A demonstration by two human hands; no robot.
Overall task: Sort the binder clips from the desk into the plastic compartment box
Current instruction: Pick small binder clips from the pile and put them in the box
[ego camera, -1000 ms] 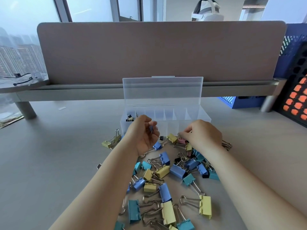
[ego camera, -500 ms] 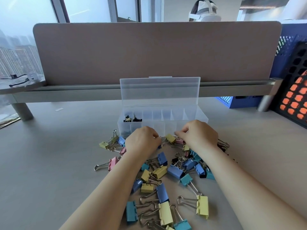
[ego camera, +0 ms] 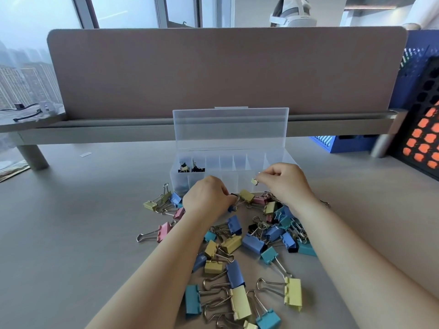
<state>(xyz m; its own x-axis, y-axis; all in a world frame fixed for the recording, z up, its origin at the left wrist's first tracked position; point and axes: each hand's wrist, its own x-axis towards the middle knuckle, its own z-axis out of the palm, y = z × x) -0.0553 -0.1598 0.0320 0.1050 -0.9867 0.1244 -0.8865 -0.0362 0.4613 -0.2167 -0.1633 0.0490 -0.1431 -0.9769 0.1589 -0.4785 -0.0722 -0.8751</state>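
A clear plastic compartment box (ego camera: 288,160) stands open at the middle of the desk, its lid (ego camera: 230,129) upright. Small black and yellow clips (ego camera: 191,167) lie in its two back-left compartments. In front of it spreads a pile of binder clips (ego camera: 237,243) in blue, yellow, teal, pink and black. My right hand (ego camera: 283,184) hovers at the box's front wall and pinches a tiny yellow clip (ego camera: 254,181). My left hand (ego camera: 207,198) rests low on the pile's far edge, its curled fingertips closed on a small black clip (ego camera: 234,195).
A brown divider panel (ego camera: 225,72) on a grey rail closes off the desk behind the box. A blue crate (ego camera: 344,143) and a black-and-orange rack (ego camera: 425,148) stand at the right. A shelf leg (ego camera: 33,159) stands at the far left.
My right hand has risen from the pile toward the box with a tiny yellow clip. My left hand dropped from in front of the box onto the pile's far edge.
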